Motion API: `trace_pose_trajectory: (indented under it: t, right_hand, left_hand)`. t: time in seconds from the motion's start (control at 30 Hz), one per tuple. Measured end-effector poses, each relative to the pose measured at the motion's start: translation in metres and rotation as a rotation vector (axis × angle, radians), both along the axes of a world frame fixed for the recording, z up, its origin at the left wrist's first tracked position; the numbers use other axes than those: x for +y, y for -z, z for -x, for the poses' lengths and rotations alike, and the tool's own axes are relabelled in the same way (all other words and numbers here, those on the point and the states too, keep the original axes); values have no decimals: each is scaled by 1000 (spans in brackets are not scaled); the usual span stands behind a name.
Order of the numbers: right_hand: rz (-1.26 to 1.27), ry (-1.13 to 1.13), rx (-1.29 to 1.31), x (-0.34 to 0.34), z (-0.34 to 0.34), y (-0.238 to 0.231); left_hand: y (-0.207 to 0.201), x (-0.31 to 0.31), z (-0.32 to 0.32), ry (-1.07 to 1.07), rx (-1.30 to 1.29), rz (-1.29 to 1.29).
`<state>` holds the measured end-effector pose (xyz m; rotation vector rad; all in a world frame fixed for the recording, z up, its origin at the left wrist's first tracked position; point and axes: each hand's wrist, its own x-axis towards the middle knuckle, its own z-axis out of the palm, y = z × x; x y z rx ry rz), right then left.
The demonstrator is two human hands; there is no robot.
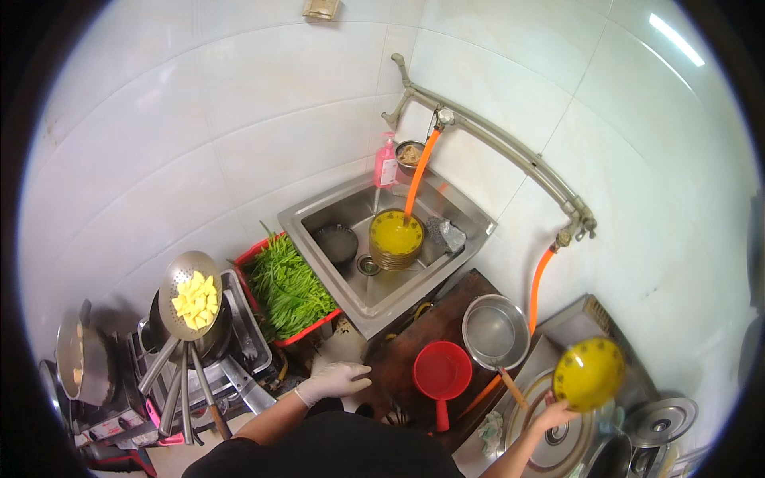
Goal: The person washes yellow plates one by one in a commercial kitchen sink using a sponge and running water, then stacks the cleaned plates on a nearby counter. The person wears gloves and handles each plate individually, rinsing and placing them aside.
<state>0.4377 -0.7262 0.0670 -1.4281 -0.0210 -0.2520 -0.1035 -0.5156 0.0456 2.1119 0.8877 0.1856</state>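
Observation:
My right hand (pixel 551 414) grips the rim of a yellow bowl (pixel 589 373) with dark patterns along its edge, holding it tilted at the right. Below that bowl lies a round metal lid (pixel 570 446). My left hand (pixel 339 381) wears a white glove and holds nothing, its fingers stretched out by the left edge of a dark brown board (pixel 390 360). A stack of matching yellow bowls (pixel 396 239) stands in the steel sink (pixel 374 309), under the end of an orange hose (pixel 422 175).
On the board are a red plastic ladle (pixel 442 371) and a metal pan (pixel 496 328). A red basket of green vegetables (pixel 288 291) stands left of the sink. Yellow chunks fill a strainer (pixel 177 275) over the stove side. Pipes (pixel 510 147) run along the tiled wall.

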Motion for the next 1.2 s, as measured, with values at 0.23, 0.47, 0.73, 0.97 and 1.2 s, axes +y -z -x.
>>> trace_pose_trajectory:
  t: [0.23, 0.47, 0.73, 0.97, 1.2]
  right_hand:
    - [138, -780, 236, 194, 71, 40]
    - [506, -1024, 183, 451, 174, 58]
    - [1242, -857, -279, 654, 231, 57]
    - [910, -1063, 325, 710, 227, 96]
    - [239, -1179, 1137, 659, 208, 168]
  left_hand:
    - [12, 95, -50, 159, 76, -5]
    - [31, 238, -47, 172, 50, 141]
    - [44, 409, -9, -55, 13, 288]
    - [70, 485, 5, -73, 5, 310]
    - [106, 522, -19, -338, -225, 564]
